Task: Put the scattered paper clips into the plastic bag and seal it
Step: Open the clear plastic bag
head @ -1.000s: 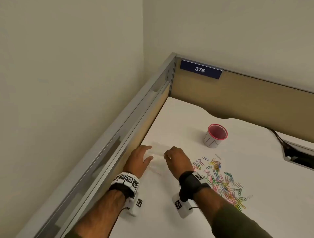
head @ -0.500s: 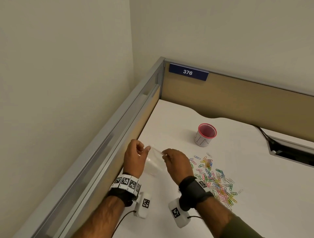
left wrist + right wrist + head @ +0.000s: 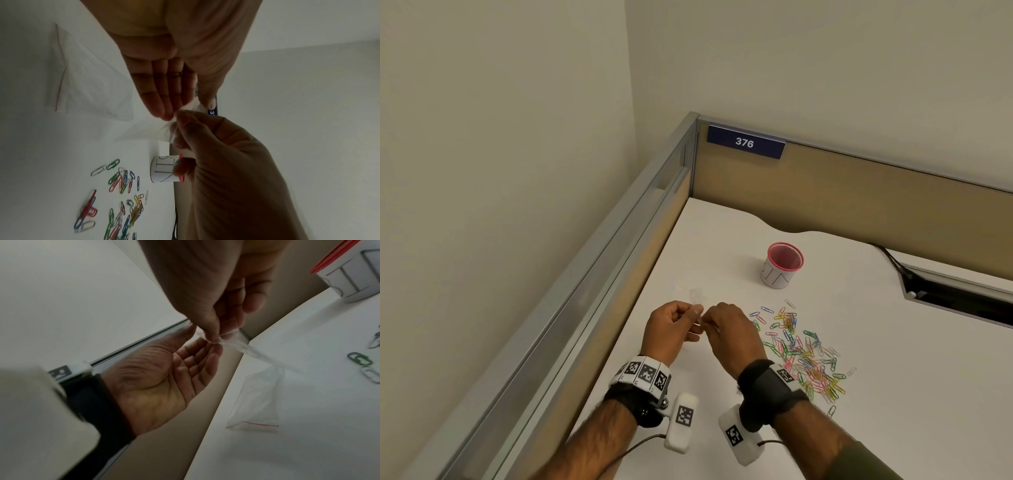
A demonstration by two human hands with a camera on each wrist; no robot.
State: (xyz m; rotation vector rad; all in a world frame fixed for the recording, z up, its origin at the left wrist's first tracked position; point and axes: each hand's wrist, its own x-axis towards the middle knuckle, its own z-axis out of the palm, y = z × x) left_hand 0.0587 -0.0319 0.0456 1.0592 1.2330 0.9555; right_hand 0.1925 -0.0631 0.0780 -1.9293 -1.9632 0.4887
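Note:
A small clear plastic bag (image 3: 694,333) hangs just above the white desk (image 3: 893,377), pinched at its top edge by both hands. My left hand (image 3: 671,329) holds one side between thumb and fingertips (image 3: 166,112). Close against it, my right hand (image 3: 729,332) pinches the other side (image 3: 211,335). The crumpled film (image 3: 152,129) stretches down from the fingers (image 3: 236,345). Several coloured paper clips (image 3: 801,353) lie scattered on the desk to the right of my right hand, also seen as clips (image 3: 123,178) in the left wrist view.
A second clear bag (image 3: 259,402) with a red zip line lies flat on the desk just beyond the hands (image 3: 688,293). A white cup with a red rim (image 3: 780,270) stands behind the clips. Partition walls (image 3: 619,257) run along the left and back. A cable slot (image 3: 962,298) opens at the right.
The hands lifted a bag off the desk, held it spread between them, then came close together at its top edge. The view has shifted slightly.

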